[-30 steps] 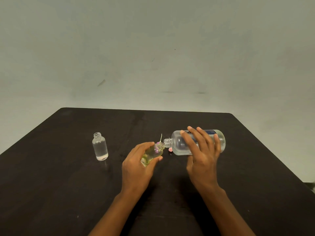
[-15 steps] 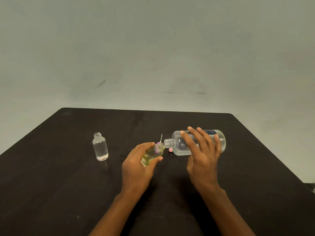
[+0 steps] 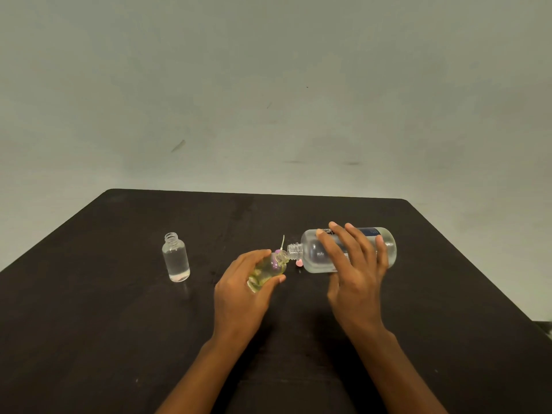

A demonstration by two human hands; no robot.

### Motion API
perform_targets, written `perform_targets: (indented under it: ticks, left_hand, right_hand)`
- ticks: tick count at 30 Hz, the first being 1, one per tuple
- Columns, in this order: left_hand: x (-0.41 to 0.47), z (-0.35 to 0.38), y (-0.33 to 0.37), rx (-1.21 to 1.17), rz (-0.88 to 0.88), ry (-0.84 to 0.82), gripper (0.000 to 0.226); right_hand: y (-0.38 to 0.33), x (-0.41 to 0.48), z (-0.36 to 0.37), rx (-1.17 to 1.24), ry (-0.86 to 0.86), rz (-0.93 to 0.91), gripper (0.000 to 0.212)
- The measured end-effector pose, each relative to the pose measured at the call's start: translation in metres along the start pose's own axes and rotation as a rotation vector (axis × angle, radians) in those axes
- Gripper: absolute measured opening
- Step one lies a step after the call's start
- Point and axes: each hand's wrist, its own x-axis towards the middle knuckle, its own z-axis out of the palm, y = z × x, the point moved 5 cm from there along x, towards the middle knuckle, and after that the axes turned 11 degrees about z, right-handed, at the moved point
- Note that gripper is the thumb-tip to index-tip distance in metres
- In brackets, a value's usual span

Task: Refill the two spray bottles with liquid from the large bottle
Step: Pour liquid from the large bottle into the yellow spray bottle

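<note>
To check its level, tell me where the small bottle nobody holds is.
Head view: the small clear bottle stands upright and uncapped on the dark table, alone, left of the left hand.

Clear glossy large bottle; matt dark table.
</note>
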Motion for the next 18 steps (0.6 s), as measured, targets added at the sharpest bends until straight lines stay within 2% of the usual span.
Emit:
perform_targets:
  ticks: [8,13,18]
  left_hand:
    - [0.0001,-0.0006,0.0007,-0.002,0.0,-0.002,0.045]
    - [0.0001,-0.0011,0.0009,0.0,-0.006,0.0,0.044]
    - [-0.0008,-0.0009,-0.0018,-0.011,-0.009,-0.002,0.044]
  right_hand:
    - [-0.0001,-0.0007,0.0,0.002,0.018,-0.005,0.071]
    - [-0.0016,0.0004,-0.0018,0.004,0.016,-0.005,0.062]
    - [-0.0021,0.0003,-0.0016,0.002,0.02,-0.009,0.066]
